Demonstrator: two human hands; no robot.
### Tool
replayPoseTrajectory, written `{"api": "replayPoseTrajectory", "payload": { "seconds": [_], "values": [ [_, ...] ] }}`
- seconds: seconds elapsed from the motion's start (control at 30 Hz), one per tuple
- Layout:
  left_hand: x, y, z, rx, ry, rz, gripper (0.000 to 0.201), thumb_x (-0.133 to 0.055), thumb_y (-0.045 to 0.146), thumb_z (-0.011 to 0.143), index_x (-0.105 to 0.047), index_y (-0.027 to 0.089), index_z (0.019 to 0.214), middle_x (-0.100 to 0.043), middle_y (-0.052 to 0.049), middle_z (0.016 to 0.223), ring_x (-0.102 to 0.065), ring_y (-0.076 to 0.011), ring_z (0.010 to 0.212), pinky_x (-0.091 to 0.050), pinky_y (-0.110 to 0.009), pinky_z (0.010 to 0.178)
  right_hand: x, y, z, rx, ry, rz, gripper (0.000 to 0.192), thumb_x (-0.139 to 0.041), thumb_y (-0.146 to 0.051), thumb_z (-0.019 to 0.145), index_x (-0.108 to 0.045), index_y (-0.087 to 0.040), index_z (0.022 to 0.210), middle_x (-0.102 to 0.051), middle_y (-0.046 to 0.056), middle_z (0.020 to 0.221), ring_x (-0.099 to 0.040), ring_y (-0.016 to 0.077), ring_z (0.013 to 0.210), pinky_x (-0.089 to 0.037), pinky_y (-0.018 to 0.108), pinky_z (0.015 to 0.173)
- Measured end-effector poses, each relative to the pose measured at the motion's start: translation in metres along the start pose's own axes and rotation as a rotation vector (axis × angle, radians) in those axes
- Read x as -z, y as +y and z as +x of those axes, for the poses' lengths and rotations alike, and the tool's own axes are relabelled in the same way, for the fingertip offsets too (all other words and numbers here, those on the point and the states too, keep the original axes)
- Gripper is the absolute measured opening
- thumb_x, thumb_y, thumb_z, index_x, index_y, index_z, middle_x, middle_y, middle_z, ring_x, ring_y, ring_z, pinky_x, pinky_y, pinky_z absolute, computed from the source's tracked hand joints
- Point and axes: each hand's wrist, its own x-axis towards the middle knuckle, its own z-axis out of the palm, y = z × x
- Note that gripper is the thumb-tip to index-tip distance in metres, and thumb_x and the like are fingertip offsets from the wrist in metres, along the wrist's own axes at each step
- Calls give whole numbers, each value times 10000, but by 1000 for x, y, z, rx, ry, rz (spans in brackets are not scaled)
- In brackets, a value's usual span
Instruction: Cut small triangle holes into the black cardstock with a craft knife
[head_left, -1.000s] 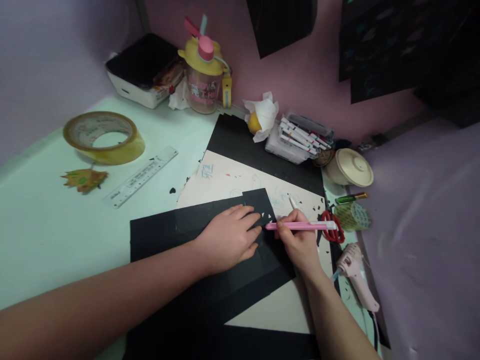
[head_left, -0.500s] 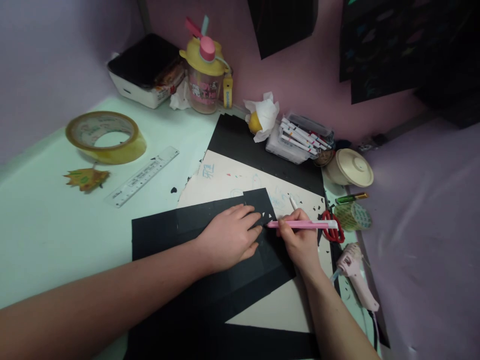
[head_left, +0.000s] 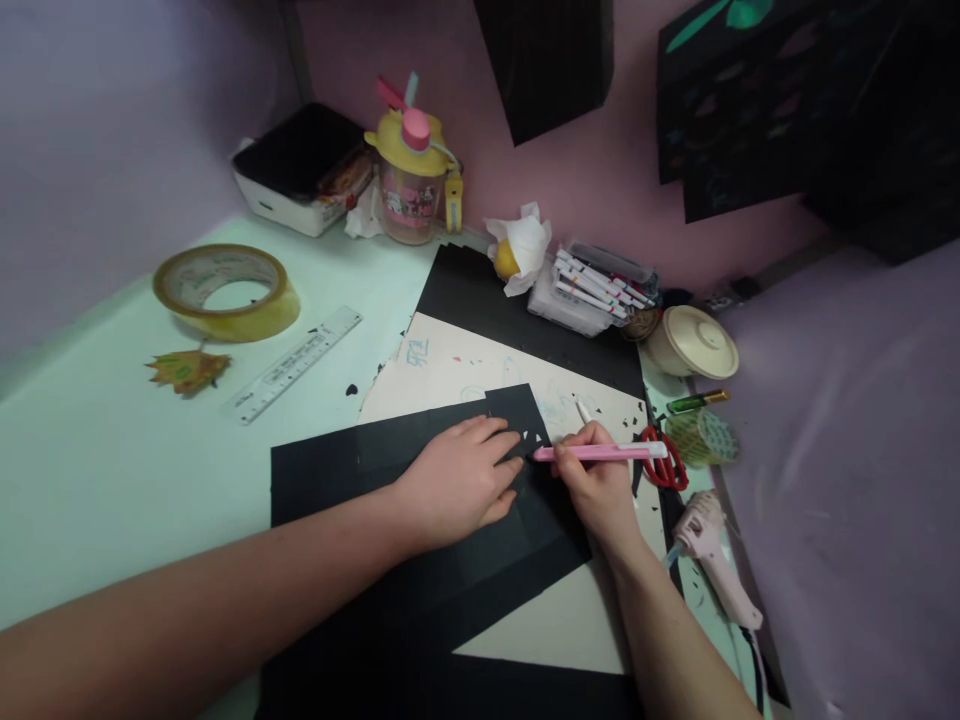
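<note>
Left hand lay flat, fingers spread, pressing on the black paper at mid-table. Right hand just right of it, fingers clenched around a pink craft knife, tip touching the paper beside small cut-out triangles. Cream board lay under the paper. Red scissors and pink glue gun right; tape roll and ruler far left.

Home craft corner, pink walls. Desk crowded with tape roll, ruler, marker box, scissors, glue gun. Child's drink bottle at the back; black paper cutouts pinned up.
</note>
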Motion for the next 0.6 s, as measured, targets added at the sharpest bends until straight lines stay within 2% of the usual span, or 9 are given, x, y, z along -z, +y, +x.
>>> {"api": "replayPoseTrajectory", "payload": {
  "seconds": [0.27, 0.5, 0.6],
  "values": [
    [2, 0, 0, -10, -49, 45, 275, -612, 307, 855, -701, 154, 1065, -628, -103, 1233, -541, -285, 1187, -441, -433, 1026, 0, 0, 2, 13, 16, -11, 203, -615, -283, 812, -458, -222, 699, -579, -36, 606, -542, 152, 590, -422, 286, 619],
    [10, 1, -3, -1, -194, 67, 365, -582, 331, 897, -628, 174, 1223, -540, -107, 1380, -464, -270, 1314, -354, -444, 1107, 4, 2, 2, 76, -58, -8, 182, -612, -290, 828, -491, -213, 716, -584, -28, 635, -557, 160, 629, -425, 293, 646],
    [17, -2, -4, -62, -256, 65, 368, -541, 345, 932, -602, 180, 1255, -518, -107, 1403, -440, -273, 1334, -335, -450, 1115, 7, 2, -2, 109, -85, -31, 183, -613, -298, 842, -506, -208, 724, -590, -21, 649, -553, 158, 639, -420, 293, 656]
  ]
}}
